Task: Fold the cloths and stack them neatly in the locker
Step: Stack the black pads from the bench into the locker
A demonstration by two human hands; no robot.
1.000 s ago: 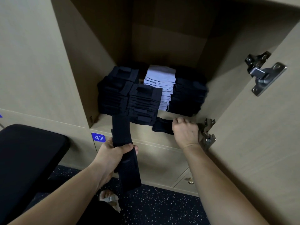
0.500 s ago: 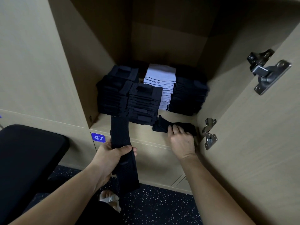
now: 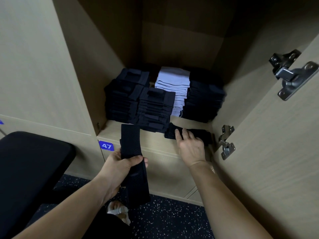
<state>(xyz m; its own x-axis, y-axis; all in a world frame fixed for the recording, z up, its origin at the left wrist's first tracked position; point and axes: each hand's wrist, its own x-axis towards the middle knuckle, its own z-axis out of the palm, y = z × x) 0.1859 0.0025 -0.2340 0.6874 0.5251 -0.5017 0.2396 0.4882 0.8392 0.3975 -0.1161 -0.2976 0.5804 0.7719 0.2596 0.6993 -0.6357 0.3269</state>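
Cloths stacked: piles of folded navy fabric cloths (image 3: 151, 107) and one pale folded pile (image 3: 174, 83), inside beige wooden locker (image 3: 172, 42).
Left to fold, likely: long dark mesh strip (image 3: 130, 140); small dark cloth (image 3: 201, 135) at shelf front.
Left hand (image 3: 120, 165): gripping strip's middle, top end on shelf.
Right hand (image 3: 189, 147): fingers straight, pressing small dark cloth.

Locker shelf (image 3: 155, 135); cloth stacks (image 3: 155, 106)

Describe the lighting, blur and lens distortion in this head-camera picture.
Head view: the locker darkens towards its top and back; the dark cloth stacks lose fold detail, while the pale stack reads clearly; the wide lens splays the door outward.
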